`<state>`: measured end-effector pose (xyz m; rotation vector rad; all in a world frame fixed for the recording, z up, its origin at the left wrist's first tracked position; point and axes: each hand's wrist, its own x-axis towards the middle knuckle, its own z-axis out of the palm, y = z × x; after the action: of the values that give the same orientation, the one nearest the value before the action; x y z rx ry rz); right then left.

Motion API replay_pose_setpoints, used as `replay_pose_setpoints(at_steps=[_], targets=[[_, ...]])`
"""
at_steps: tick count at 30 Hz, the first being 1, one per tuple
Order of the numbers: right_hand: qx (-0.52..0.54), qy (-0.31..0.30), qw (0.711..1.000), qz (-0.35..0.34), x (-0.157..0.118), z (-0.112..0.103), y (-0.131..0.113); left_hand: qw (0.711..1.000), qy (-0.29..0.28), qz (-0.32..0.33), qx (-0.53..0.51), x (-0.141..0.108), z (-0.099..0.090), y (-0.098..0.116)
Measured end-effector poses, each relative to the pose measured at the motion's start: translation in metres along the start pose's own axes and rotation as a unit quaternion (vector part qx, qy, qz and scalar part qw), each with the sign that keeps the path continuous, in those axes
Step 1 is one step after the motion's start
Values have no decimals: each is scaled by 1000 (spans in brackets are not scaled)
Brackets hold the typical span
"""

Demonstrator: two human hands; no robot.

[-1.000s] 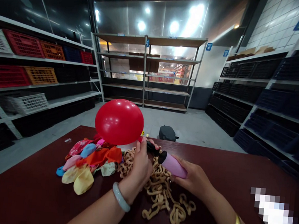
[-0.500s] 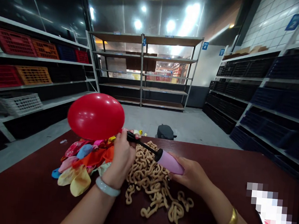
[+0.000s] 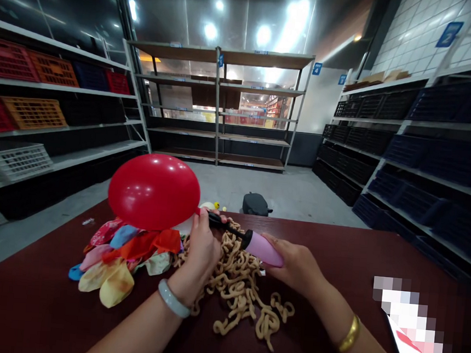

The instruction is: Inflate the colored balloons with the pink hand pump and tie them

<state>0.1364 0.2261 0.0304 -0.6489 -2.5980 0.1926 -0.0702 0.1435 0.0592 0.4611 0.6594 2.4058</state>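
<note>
A round, inflated red balloon [image 3: 154, 191] sits to the left of my hands, its neck at the tip of a hand balloon pump [image 3: 265, 249]. The pump has a lilac barrel and a black front part, joined by a short stretch of black rod. My left hand [image 3: 204, 245] is closed around the balloon's neck and the pump's black end. Wrapped round the lilac barrel is my right hand [image 3: 296, 264]. Beneath the pump lies a heap of tan, twisted, rope-like pieces [image 3: 242, 292]. Uninflated balloons or cloth-like pieces in many colours [image 3: 118, 265] lie under the red balloon.
The dark red table [image 3: 312, 337] carries a pixelated white item [image 3: 415, 335] at the right. Beyond it, a dark grey bag-like object [image 3: 255, 204] rests on the floor. Shelves with coloured crates [image 3: 35, 113] stand left, dark crates [image 3: 410, 153] right, and a metal rack [image 3: 216, 109] behind.
Less of the pump's black rod shows, and my two hands are closer together. The whole view has shifted slightly, with the background moving left.
</note>
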Motion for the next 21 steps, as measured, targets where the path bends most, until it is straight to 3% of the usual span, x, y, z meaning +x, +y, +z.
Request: replay_pose_setpoints(at_steps=[4,8,12,17,21], targets=[[29,18,999,1,-1,6,-7,997,-44,-57,0,-27,8,-13],[43,26,999,1,0,8,-10,997,-49,-51,10,-32,12,-10],[55,20,998,-2,2,5,-6,998,-32,-39,26,-10,9,6],[44,11,999,-5,3,0,4,1000,9,16,12,30,-4,42],[45,15,999,-13,1,-1,9,1000,18,20,0,44,-11,58]])
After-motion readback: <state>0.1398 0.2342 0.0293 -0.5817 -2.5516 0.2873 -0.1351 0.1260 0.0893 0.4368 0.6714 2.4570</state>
